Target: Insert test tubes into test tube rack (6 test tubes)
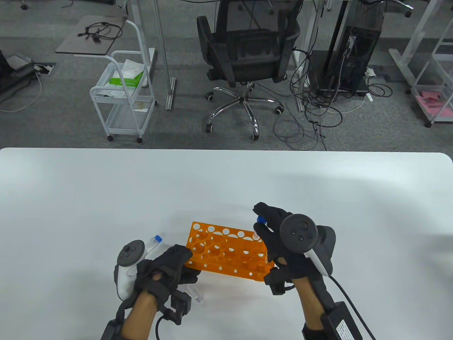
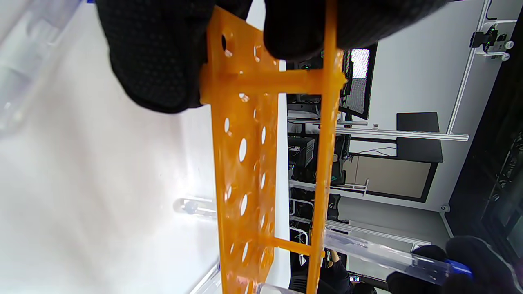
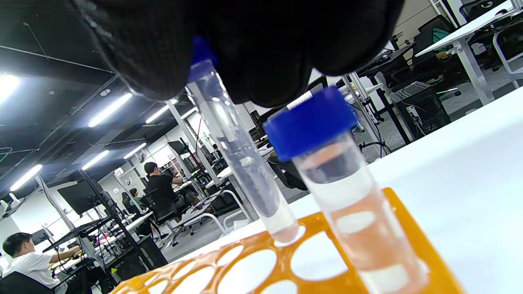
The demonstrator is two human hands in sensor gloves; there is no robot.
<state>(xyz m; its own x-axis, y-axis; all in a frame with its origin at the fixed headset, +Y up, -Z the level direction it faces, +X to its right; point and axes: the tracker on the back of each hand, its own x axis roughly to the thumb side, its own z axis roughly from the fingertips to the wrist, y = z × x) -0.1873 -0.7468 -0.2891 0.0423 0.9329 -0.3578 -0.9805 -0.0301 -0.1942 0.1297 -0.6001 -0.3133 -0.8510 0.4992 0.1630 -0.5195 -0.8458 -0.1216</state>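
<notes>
An orange test tube rack stands on the white table. My left hand grips the rack's left end; its fingers clamp the end plate. My right hand pinches a clear blue-capped test tube by its cap over the rack's far right corner. In the right wrist view this tube leans, its tip entering a hole in the rack's top plate. A second blue-capped tube stands in the hole beside it.
A loose blue-capped tube lies on the table behind my left hand. Another clear tube lies near my left wrist. The left wrist view shows a tube lying beyond the rack. An office chair and a cart stand beyond the table.
</notes>
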